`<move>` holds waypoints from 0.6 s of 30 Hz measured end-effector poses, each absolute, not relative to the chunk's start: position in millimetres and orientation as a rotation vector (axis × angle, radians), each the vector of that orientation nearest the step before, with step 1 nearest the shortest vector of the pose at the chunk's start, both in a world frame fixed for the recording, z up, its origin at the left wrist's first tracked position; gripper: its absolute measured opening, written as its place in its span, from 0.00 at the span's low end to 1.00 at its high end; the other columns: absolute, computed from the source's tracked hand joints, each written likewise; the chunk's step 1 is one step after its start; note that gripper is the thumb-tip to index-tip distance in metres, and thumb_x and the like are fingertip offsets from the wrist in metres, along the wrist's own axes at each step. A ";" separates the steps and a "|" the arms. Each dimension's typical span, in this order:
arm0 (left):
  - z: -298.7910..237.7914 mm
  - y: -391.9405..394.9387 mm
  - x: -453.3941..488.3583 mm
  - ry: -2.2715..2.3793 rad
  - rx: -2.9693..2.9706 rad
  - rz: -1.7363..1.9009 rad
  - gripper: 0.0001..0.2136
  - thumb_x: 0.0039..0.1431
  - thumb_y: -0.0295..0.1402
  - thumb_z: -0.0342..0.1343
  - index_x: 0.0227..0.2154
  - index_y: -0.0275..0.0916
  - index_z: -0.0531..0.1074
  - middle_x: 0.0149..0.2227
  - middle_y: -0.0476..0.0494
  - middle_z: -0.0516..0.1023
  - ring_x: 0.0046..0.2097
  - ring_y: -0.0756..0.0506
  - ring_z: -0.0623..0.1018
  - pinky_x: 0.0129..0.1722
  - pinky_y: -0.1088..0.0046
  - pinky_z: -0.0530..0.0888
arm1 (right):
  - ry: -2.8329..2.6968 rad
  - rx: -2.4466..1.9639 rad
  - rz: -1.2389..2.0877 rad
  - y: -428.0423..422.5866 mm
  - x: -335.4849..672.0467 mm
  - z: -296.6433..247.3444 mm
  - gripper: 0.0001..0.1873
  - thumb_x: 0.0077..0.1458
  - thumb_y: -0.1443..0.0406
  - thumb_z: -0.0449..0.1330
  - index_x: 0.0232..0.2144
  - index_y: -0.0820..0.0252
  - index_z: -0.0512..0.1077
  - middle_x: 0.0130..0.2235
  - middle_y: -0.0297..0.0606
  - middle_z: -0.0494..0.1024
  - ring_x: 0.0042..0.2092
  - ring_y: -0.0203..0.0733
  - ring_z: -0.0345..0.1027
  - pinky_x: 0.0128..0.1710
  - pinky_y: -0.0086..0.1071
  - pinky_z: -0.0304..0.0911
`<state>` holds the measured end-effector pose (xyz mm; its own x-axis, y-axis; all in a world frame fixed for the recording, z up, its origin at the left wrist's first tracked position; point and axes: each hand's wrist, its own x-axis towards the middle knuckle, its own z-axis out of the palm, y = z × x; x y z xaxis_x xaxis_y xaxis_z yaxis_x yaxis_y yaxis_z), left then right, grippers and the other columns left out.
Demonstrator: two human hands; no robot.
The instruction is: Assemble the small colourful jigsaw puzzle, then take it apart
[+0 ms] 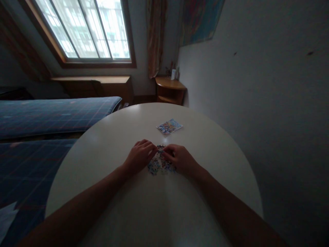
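A small pile of colourful jigsaw pieces [157, 165] lies near the middle of a round white table [108, 144]. My left hand [140, 155] and my right hand [179, 157] rest on the table on either side of the pile. Their curled fingertips meet over a small puzzle piece [160, 148] at the pile's far edge, and both hands pinch it. The pile is partly hidden under my hands.
A colourful printed card [169, 126] lies flat further back on the table. A bed with a blue checked cover [38, 116] runs along the left. A wooden corner shelf [170, 89] and a window [87, 29] stand behind. A plain wall [257, 85] closes the right side.
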<state>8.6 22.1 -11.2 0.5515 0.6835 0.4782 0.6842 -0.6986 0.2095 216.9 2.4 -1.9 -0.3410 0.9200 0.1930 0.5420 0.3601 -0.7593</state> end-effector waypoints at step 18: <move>-16.8 26.5 2.7 -1.456 -2.676 -0.872 0.08 0.65 0.33 0.55 0.38 0.43 0.79 0.37 0.44 0.80 0.41 0.42 0.75 0.44 0.62 0.73 | -1.993 -1.458 0.680 8.9 230.1 3.6 0.12 0.59 0.64 0.59 0.43 0.57 0.79 0.38 0.39 0.84 0.37 0.42 0.76 0.39 0.33 0.66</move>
<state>2.7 26.5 -16.8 0.4266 0.7832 0.4523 0.7686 -0.5775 0.2752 230.1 8.9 3.6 -0.2415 0.9589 0.1489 0.6677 0.2756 -0.6916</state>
